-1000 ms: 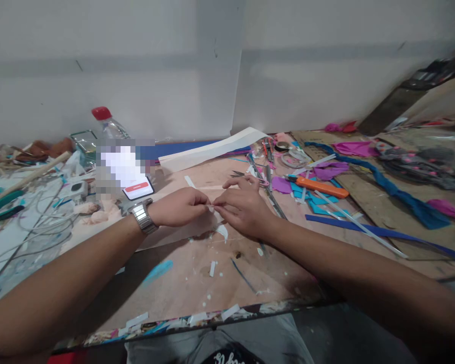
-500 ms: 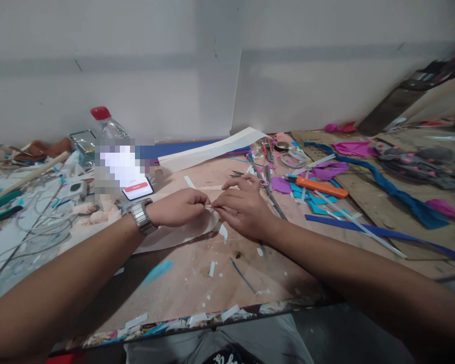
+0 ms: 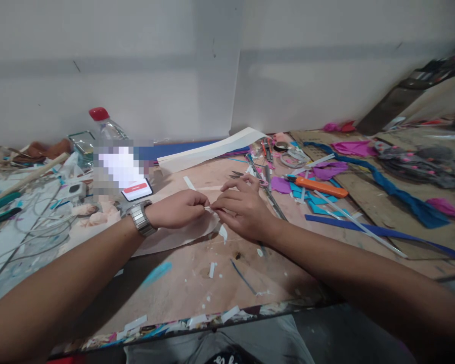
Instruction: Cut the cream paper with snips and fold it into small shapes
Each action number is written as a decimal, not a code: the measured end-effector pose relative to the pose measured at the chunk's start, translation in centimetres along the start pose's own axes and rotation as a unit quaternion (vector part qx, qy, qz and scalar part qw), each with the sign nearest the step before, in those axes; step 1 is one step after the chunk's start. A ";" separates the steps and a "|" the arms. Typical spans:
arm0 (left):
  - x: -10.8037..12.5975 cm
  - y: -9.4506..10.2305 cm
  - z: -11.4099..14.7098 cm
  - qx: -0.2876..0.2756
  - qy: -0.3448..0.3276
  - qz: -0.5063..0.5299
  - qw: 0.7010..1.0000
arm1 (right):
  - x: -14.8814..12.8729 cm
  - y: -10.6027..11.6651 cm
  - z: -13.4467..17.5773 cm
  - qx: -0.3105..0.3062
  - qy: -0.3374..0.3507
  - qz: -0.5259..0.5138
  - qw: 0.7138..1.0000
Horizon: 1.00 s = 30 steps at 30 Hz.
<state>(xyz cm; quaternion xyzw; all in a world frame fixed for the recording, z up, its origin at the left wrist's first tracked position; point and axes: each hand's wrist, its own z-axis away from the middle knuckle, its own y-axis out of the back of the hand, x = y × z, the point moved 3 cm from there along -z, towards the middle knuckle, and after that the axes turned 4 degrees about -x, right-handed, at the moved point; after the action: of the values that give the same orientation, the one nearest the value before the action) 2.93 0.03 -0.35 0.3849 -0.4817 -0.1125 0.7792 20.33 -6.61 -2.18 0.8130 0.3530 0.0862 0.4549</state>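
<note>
A pale strip of paper [image 3: 182, 237] lies on the workbench under my left hand, its right end raised at my fingertips. My left hand [image 3: 180, 208], with a metal watch on the wrist, is closed and pinches the end of this paper strip. My right hand [image 3: 246, 207] meets it there, thumb and index finger pressed together on the same end, the other fingers loosely bent. Just behind my right hand are scissors [image 3: 236, 175], partly hidden by it. A small white strip [image 3: 188, 182] lies behind my left hand.
A phone [image 3: 137, 189] leans before a red-capped bottle [image 3: 99, 114]. Another pale paper strip [image 3: 208, 154] lies at the back. On the right are an orange utility knife [image 3: 320, 186], blue strips [image 3: 382, 232] and pink scraps [image 3: 354, 148]. Pliers [image 3: 2, 205] and cables lie left.
Almost nothing differs. Both hands stay at the end of the paper strip, with only a very slight shift of the fingers and of the view.
</note>
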 end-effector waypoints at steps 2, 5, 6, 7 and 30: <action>0.0 0.0 0.0 0.002 -0.001 0.020 1.000 | 0.0 0.0 0.0 -0.002 0.002 0.003 1.000; 0.2 0.1 0.1 0.001 -0.001 0.058 0.998 | 0.0 0.0 0.1 0.000 0.007 0.006 1.000; 0.2 0.1 0.1 0.003 0.003 0.066 0.998 | 0.0 0.0 0.1 0.001 0.010 0.006 1.000; 0.2 0.1 0.1 0.005 0.008 0.070 0.998 | 0.0 0.0 0.1 0.002 0.012 0.006 1.000; 0.0 0.1 -0.1 0.048 -0.011 0.022 0.999 | -0.3 0.6 -0.3 -0.011 -0.032 -0.009 0.999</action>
<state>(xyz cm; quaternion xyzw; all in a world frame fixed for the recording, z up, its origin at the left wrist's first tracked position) 3.00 0.13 -0.30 0.4097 -0.5035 -0.0763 0.7569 20.28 -6.82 -1.49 0.8071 0.3450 0.0600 0.4753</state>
